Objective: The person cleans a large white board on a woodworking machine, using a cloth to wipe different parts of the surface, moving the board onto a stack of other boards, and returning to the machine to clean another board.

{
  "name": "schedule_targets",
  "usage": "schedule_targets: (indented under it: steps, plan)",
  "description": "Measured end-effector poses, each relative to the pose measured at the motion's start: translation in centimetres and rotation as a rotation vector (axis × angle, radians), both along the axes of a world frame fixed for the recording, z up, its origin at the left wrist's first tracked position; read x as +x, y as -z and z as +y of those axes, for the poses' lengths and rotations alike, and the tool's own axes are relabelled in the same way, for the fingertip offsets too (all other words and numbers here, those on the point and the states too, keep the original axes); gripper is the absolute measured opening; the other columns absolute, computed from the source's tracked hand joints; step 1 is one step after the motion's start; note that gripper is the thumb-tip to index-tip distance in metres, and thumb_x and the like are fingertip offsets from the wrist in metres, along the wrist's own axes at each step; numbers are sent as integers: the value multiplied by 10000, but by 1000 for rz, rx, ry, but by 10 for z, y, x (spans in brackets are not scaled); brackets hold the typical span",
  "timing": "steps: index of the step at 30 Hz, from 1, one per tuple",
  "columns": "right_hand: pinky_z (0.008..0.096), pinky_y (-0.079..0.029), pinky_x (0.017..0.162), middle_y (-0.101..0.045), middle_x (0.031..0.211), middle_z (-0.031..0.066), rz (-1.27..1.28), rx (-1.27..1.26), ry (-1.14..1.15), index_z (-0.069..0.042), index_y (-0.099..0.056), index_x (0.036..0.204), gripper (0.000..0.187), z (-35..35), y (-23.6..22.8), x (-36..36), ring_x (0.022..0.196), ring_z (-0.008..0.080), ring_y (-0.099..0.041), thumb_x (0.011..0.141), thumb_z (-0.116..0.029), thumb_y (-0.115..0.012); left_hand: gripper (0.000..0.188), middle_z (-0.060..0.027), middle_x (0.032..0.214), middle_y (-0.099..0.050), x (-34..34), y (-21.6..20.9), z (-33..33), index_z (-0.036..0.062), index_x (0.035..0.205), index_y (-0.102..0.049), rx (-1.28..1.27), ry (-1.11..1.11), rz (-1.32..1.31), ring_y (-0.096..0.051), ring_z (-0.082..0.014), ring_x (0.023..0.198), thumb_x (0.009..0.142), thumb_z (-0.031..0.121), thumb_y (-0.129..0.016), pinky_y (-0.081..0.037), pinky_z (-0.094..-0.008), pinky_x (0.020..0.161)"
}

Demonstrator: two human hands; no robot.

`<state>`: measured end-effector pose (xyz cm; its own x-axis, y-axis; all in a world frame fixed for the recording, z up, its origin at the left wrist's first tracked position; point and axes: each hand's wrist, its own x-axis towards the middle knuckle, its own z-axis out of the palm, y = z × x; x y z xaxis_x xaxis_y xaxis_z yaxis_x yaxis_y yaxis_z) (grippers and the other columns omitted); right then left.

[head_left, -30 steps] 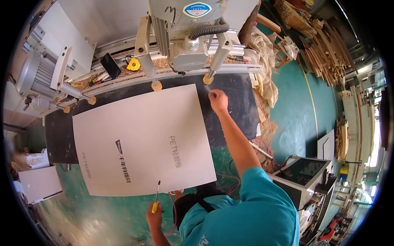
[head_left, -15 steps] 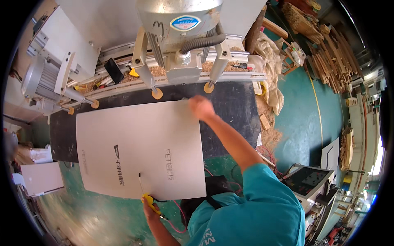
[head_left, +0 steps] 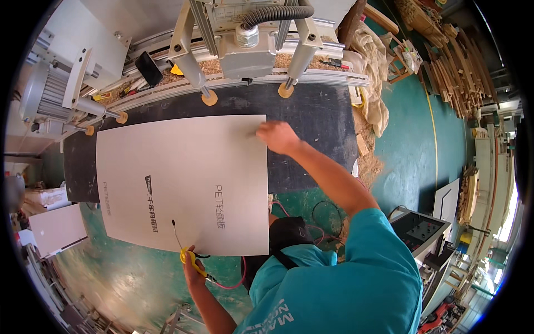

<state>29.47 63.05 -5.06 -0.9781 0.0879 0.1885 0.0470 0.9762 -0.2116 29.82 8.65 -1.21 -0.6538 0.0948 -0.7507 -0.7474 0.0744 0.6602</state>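
Note:
A large white board [head_left: 183, 167] with printed dark lettering lies on the black worktable, its near part jutting past the table's edge. My left hand [head_left: 193, 270] is closed round a yellow air blow gun [head_left: 189, 257] at the board's near edge. The gun's thin nozzle reaches over the board, and a pink hose [head_left: 229, 286] trails from its rear. At the board's far right my right hand [head_left: 280, 137] is over the side edge, fingers curled. A shadow lies beside the fingertips; whether they hold anything is hidden.
Beyond the board stands a machine [head_left: 245, 53] with round tan pads [head_left: 209, 98] on its rods. Sawdust and a dark phone-like slab [head_left: 149, 69] lie along its rail. A control panel [head_left: 420, 231] stands at right, with stacked wood strips [head_left: 459, 78] farther off.
The view has shifted, so the machine and board sit higher in it. My right hand has moved slightly nearer along the board's right side. The blow gun stays in my left hand.

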Motion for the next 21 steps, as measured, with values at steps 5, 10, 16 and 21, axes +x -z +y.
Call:
schedule_targets:
  steps: [5,10,16,21]
  plan:
    - [410,-550,662,-610,895,79,-145,-135,189,-93,-639,864,94,0,-3,-6,861,280,-634,797,-123,-579,381,22,893,-507,-8,2,5,52,1231,-595,-7,-13,-15,-433,-64,459,984,340,-565,-328,-205,381]
    - [408,-540,630,-572,812,67,104,-338,-115,-82,-600,854,106,-132,5,117,790,271,-625,750,-101,-587,306,29,874,-517,1,8,7,64,1190,-608,-25,-50,19,-432,-66,457,942,242,-625,-332,-211,380]
    - [454,-534,613,-628,794,127,-261,-209,76,-70,-605,818,96,-87,-3,56,728,322,-645,820,-134,-534,219,28,835,-530,-10,16,7,103,1041,-618,-87,-7,-58,-439,-77,462,878,222,-703,-335,-230,376]
    - [378,-550,679,-594,869,54,-7,-50,55,-115,-620,843,76,-33,-1,22,835,250,-636,789,-119,-567,214,26,817,-533,-14,18,38,110,1028,-614,-37,39,-70,-443,-78,472,865,211,-709,-325,-235,380]
